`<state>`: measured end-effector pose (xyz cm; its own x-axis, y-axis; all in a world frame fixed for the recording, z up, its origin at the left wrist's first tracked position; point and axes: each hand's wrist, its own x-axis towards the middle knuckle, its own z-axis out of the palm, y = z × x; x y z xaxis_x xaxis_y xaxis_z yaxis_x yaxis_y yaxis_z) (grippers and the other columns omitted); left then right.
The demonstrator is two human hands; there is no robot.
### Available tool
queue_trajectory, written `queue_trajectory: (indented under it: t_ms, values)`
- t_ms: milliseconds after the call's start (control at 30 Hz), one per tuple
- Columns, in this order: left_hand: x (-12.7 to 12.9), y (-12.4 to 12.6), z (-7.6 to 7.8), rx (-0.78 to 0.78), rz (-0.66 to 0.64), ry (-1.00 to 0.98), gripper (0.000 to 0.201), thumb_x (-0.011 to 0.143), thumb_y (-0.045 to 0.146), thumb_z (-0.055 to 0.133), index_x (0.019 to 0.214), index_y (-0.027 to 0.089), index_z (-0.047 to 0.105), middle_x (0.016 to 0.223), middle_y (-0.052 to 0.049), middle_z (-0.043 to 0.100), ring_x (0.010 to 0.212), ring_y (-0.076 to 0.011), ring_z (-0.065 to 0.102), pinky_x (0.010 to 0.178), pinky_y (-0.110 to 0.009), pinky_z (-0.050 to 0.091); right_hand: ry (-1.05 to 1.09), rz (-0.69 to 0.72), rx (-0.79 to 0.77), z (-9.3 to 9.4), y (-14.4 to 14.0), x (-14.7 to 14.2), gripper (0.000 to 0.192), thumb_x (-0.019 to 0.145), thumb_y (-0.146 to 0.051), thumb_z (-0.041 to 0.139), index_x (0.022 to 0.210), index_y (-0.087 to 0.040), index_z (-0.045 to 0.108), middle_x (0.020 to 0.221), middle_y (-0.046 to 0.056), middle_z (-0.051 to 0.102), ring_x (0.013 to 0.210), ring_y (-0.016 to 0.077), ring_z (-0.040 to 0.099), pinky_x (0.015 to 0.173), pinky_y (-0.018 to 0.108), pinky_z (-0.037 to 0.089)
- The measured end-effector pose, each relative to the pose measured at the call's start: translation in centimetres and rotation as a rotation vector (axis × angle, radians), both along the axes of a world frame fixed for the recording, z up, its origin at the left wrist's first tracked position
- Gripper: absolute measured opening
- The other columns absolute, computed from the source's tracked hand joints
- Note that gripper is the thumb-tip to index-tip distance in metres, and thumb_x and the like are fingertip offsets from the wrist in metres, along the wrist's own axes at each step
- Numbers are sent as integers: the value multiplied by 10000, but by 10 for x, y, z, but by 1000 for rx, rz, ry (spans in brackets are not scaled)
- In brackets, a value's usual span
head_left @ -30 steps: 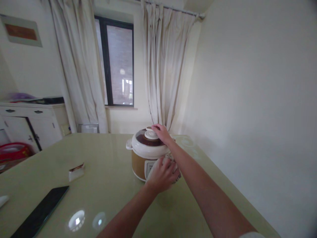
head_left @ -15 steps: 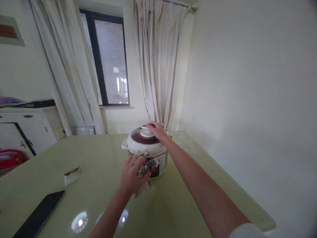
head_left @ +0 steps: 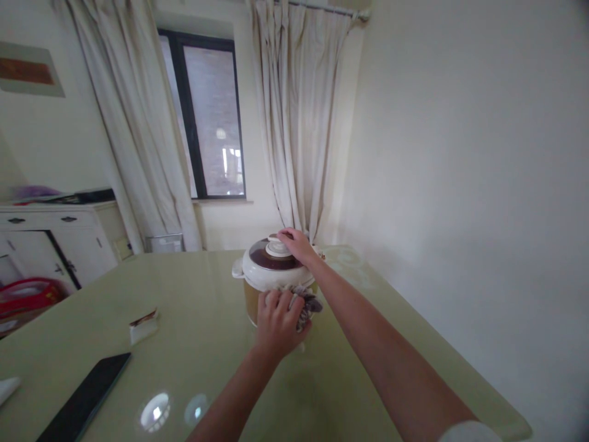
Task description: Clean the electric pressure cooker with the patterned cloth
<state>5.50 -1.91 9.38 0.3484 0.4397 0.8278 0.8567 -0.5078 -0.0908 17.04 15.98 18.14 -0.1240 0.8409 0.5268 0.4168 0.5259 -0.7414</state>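
Observation:
A white and brown electric cooker [head_left: 253, 301] with a domed lid [head_left: 257, 271] stands on the pale green table [head_left: 193, 307]. My right hand [head_left: 297, 244] reaches over and grips the white knob [head_left: 277, 248] on top of the lid. Against the front of the cooker, my left hand [head_left: 280, 322] is closed around a crumpled patterned cloth [head_left: 309, 306]. The cloth and hand cover most of the control panel.
To the left on the table lie a dark phone-like slab [head_left: 87, 396] and a small white packet [head_left: 143, 326]. A white object [head_left: 7, 388] shows at the left edge. The wall [head_left: 460, 184] runs along the table's right side.
My left hand has moved right across the cooker's front with the cloth, now covering the panel. My right hand stays on the knob. The view has shifted slightly left.

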Motion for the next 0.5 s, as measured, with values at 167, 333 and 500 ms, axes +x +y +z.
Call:
queue_trajectory:
  t_ms: [167, 333, 500]
  values:
    - [23, 3, 0, -4, 11, 10, 248, 793, 445, 769, 913, 249, 676, 923, -85, 692, 927, -309, 586, 879, -502, 412, 7, 9, 3, 0, -1, 1, 225, 938, -424, 650, 1018, -253, 772, 1097, 21, 792, 1084, 218, 704, 1012, 353, 497]
    - [11, 3, 0, -50, -29, -47, 254, 778, 429, 787, 947, 264, 695, 949, -74, 709, 927, -297, 589, 863, -473, 428, 5, -2, 3, 0, -1, 1, 214, 936, -420, 662, 1018, -262, 780, 1092, 20, 798, 1082, 219, 708, 1020, 360, 501]
    - [-14, 1, 0, -107, -39, -159, 219, 793, 340, 761, 987, 258, 704, 947, -66, 723, 892, -284, 590, 795, -421, 457, -2, -9, -11, 0, -1, 1, 220, 937, -430, 664, 1023, -269, 785, 1112, 12, 799, 1087, 218, 707, 1021, 353, 505]
